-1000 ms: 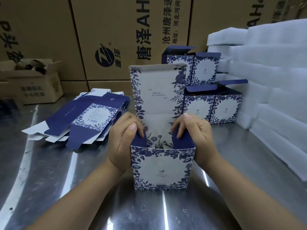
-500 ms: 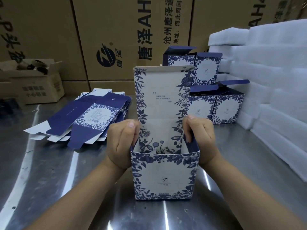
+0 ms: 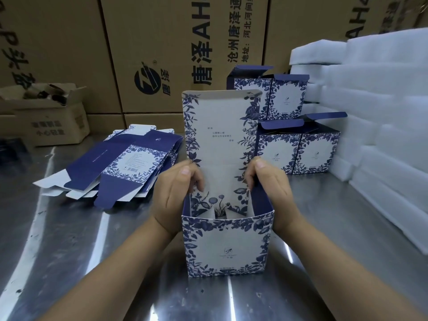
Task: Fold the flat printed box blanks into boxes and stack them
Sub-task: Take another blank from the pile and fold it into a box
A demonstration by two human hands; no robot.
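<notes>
A: Locating the box [image 3: 227, 246]: standing upright on the bench [image 3: 69, 251], mid-frame, with tall lid flap [image 3: 220, 130] sticking straight up.

B: Logging grips. Seeing the right grip [image 3: 271, 193] curling round the dark blue side flap [image 3: 259, 200]. Marking the left grip [image 3: 176, 195] as pinching the box's left top edge; blurring there, so probably, not certainly.

A: Flagging risks?

B: Risking a crease by tugging both sides outward too hard. Risking splaying the walls and popping the bottom flaps [image 3: 234, 213] loose. Risking tipping too, being tall, light, with nothing pressing down.

A: Noting flat blanks [image 3: 120, 167] lying left, finished boxes [image 3: 298, 149] stacking behind right, just beside foam sheets [image 3: 382, 112]. Risking knocking that stack when carrying over carelessly.
</notes>
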